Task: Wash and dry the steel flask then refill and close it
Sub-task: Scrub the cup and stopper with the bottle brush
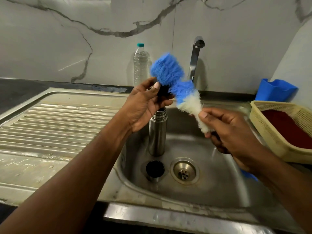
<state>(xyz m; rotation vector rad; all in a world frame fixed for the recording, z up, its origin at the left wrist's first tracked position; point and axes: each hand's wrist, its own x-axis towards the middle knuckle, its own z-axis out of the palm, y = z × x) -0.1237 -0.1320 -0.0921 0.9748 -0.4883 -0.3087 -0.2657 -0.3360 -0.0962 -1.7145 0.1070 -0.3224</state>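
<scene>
Head view: bottle brush point(175, 85) is held over a steel sink point(219, 174) by two bare hands; bristles blurred.
Hidden: brush handle is mostly covered by the right hand point(231, 132); only a blue tip shows below the wrist. Small black part point(163, 91) behind the left thumb, w/ too little seen to tell what it is.
Left hand point(143, 105): fingers curled round the black part, beside the blue bristle head.
Right hand: closed on the brush at its white bristle end.
Steel flask point(157, 132): stood upright in the sink basin, mouth uncovered, its top partly blocked by the left hand.
Cap point(155, 168): black, lying in the basin just in front of the flask, beside the drain point(184, 171).
Behind: tap point(195, 56) and a clear plastic bottle point(141, 63) at the marble wall, both partly masked by the brush.
Right side: cream basket point(270, 132) w/ sth red inside, cut off by the frame edge; blue container point(276, 90) beyond it.
Left side: ribbed draining board point(50, 129), wet.
</scene>
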